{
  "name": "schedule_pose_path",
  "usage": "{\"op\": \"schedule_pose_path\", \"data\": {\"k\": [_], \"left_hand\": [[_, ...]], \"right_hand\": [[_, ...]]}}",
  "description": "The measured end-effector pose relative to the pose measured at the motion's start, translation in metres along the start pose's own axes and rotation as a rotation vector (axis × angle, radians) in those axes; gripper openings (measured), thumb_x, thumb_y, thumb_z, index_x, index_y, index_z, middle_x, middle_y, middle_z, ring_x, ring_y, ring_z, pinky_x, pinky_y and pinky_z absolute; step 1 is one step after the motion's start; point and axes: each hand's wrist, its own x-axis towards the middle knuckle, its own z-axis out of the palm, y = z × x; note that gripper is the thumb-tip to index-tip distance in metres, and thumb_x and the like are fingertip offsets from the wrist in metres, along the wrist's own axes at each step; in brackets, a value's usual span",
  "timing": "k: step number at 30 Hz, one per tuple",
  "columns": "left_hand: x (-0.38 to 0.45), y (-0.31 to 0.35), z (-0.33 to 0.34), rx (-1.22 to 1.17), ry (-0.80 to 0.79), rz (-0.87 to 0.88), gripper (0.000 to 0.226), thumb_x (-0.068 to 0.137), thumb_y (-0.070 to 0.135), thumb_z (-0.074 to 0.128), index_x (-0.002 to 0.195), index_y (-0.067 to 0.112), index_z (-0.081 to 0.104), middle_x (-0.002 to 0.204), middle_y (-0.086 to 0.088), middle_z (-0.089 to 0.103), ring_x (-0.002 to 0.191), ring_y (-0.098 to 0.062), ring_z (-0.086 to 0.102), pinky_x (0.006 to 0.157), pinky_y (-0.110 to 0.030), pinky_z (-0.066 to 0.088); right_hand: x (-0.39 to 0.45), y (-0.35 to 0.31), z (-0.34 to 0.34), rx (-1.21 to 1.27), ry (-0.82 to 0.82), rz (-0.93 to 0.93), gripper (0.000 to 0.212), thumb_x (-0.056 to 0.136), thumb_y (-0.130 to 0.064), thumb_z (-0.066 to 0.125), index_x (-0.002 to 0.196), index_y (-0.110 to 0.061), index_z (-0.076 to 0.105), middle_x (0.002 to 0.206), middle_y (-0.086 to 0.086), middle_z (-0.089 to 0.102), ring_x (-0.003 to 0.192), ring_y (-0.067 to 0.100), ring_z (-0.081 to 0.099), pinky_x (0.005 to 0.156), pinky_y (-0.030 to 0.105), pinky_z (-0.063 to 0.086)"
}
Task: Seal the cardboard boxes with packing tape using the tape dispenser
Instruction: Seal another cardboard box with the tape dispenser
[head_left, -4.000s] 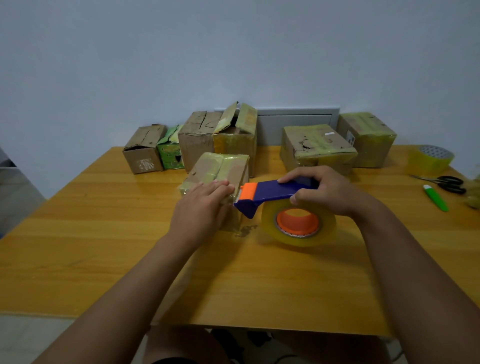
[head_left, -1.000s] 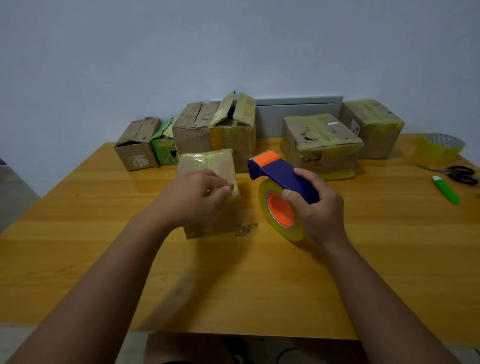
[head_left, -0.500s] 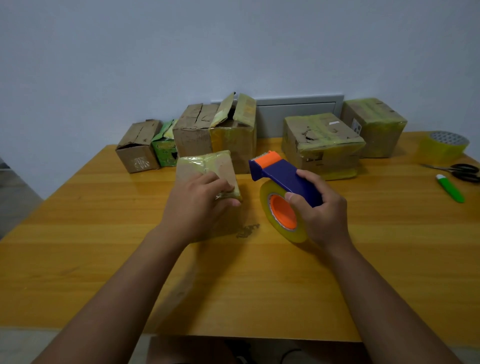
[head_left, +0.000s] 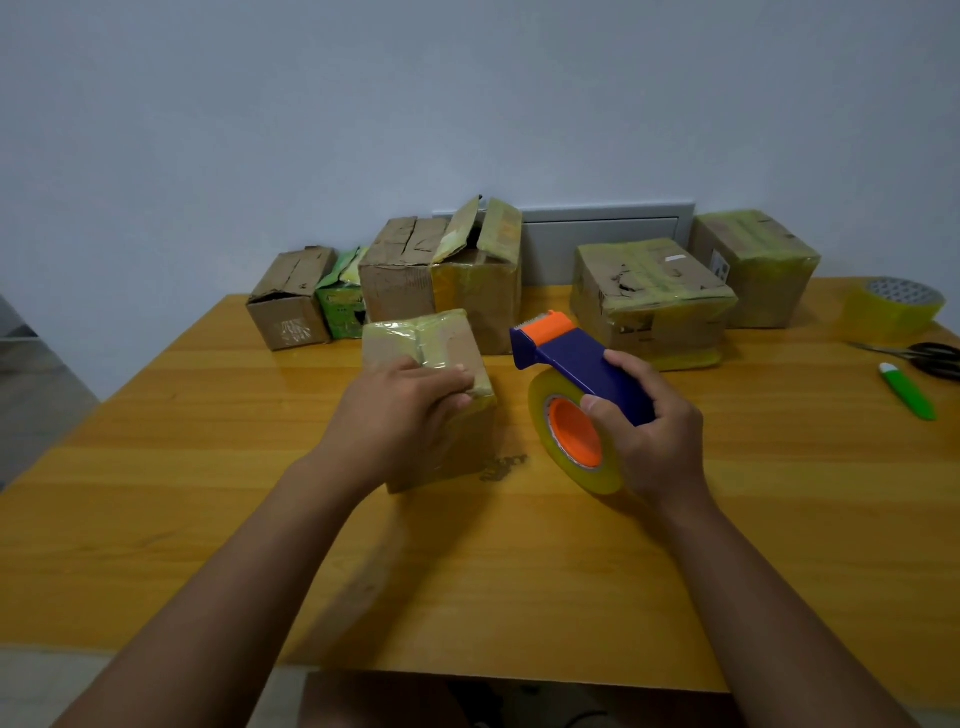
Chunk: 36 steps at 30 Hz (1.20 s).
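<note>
A small cardboard box (head_left: 415, 338) wrapped in yellowish tape stands in the middle of the wooden table (head_left: 156, 467). My left hand (head_left: 400, 415) lies on its top and near side, fingers curled over the right edge. To the right of the box, my right hand (head_left: 649, 431) grips the blue handle of the tape dispenser (head_left: 571, 358). Its orange blade end points up and away from me. The tape roll (head_left: 574, 441) with an orange core hangs below, near the table. The dispenser is apart from the box.
Several cardboard boxes line the back edge: a small one (head_left: 288, 299), a green one (head_left: 340, 304), an open-flapped pair (head_left: 447, 275), two taped ones (head_left: 649, 296) (head_left: 753, 265). At far right lie a spare tape roll (head_left: 891, 309), scissors (head_left: 930, 356) and a green cutter (head_left: 906, 389).
Four seconds ago the dispenser's blade end was against the box; my right hand has since pulled it off to the right and tilted it upward. My left hand stays on the box, which has turned slightly.
</note>
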Motion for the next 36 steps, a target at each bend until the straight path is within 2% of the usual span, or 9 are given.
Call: {"op": "schedule_pose_path", "data": {"k": [3, 7, 13, 17, 21, 24, 27, 31, 36], "left_hand": [[-0.007, -0.015, -0.002, -0.099, -0.100, -0.054, 0.043, 0.096, 0.045, 0.043, 0.138, 0.043, 0.047, 0.129, 0.013, 0.054, 0.119, -0.013, 0.041, 0.086, -0.036, 0.025], [-0.009, -0.008, -0.002, -0.142, -0.022, -0.088, 0.043, 0.096, 0.025, 0.057, 0.138, 0.035, 0.051, 0.116, 0.000, 0.062, 0.109, -0.019, 0.048, 0.085, -0.034, 0.031], [-0.007, 0.012, 0.016, -0.085, 0.208, -0.168, 0.024, 0.089, 0.038, 0.064, 0.105, 0.020, 0.068, 0.106, 0.002, 0.069, 0.097, -0.021, 0.060, 0.075, -0.031, 0.041], [-0.013, 0.000, 0.016, -0.085, 0.163, -0.112, 0.040, 0.092, 0.053, 0.042, 0.117, 0.034, 0.067, 0.124, 0.015, 0.062, 0.119, -0.014, 0.047, 0.093, -0.040, 0.031], [-0.020, -0.012, 0.015, -0.123, 0.168, -0.052, 0.040, 0.094, 0.046, 0.040, 0.123, 0.034, 0.065, 0.121, 0.013, 0.066, 0.103, -0.014, 0.052, 0.080, -0.035, 0.030], [-0.020, 0.003, 0.023, -0.106, 0.233, -0.155, 0.039, 0.094, 0.044, 0.041, 0.116, 0.024, 0.067, 0.112, 0.006, 0.071, 0.097, -0.018, 0.058, 0.080, -0.033, 0.030], [-0.022, 0.014, 0.028, -0.120, 0.234, -0.230, 0.036, 0.093, 0.045, 0.043, 0.109, 0.023, 0.066, 0.115, 0.006, 0.070, 0.098, -0.018, 0.059, 0.083, -0.034, 0.033], [-0.026, 0.001, 0.019, -0.135, 0.177, -0.106, 0.041, 0.093, 0.046, 0.043, 0.118, 0.022, 0.066, 0.128, 0.007, 0.063, 0.107, -0.017, 0.057, 0.085, -0.035, 0.034], [-0.025, 0.006, 0.025, 0.020, 0.230, -0.110, 0.036, 0.095, 0.038, 0.046, 0.116, 0.020, 0.069, 0.121, 0.002, 0.068, 0.105, -0.021, 0.063, 0.079, -0.032, 0.034]], "right_hand": [[-0.001, 0.000, -0.001, -0.006, -0.008, -0.006, 0.063, 0.073, -0.059, 0.060, 0.128, -0.028, 0.057, 0.117, -0.011, 0.056, 0.102, 0.008, 0.059, 0.073, 0.027, 0.056], [0.000, -0.001, 0.000, -0.008, -0.007, -0.002, 0.061, 0.073, -0.058, 0.060, 0.127, -0.030, 0.056, 0.118, -0.009, 0.057, 0.102, 0.010, 0.059, 0.074, 0.033, 0.057], [-0.002, 0.000, -0.002, -0.002, 0.001, 0.007, 0.064, 0.072, -0.059, 0.060, 0.128, -0.027, 0.058, 0.120, -0.007, 0.057, 0.103, 0.011, 0.058, 0.074, 0.033, 0.057], [-0.001, 0.000, -0.001, -0.006, -0.004, -0.003, 0.065, 0.072, -0.059, 0.060, 0.129, -0.026, 0.058, 0.121, -0.004, 0.058, 0.103, 0.010, 0.059, 0.074, 0.031, 0.056], [-0.001, 0.000, -0.001, -0.009, 0.002, -0.012, 0.062, 0.073, -0.057, 0.060, 0.128, -0.028, 0.057, 0.119, -0.007, 0.058, 0.102, 0.007, 0.059, 0.073, 0.030, 0.056], [-0.001, 0.001, 0.000, -0.021, 0.008, -0.017, 0.062, 0.074, -0.056, 0.061, 0.128, -0.026, 0.058, 0.119, -0.006, 0.058, 0.101, 0.011, 0.059, 0.073, 0.034, 0.057], [-0.001, 0.001, -0.001, -0.023, 0.012, -0.015, 0.061, 0.074, -0.057, 0.061, 0.127, -0.028, 0.057, 0.120, -0.006, 0.057, 0.102, 0.014, 0.059, 0.075, 0.038, 0.057], [-0.003, 0.001, -0.001, -0.016, 0.006, -0.009, 0.062, 0.074, -0.057, 0.061, 0.128, -0.026, 0.057, 0.121, -0.005, 0.058, 0.104, 0.015, 0.059, 0.076, 0.041, 0.058], [-0.002, 0.000, -0.001, -0.024, 0.014, -0.011, 0.063, 0.074, -0.057, 0.061, 0.128, -0.024, 0.059, 0.121, -0.002, 0.060, 0.103, 0.016, 0.060, 0.076, 0.039, 0.057]]}}
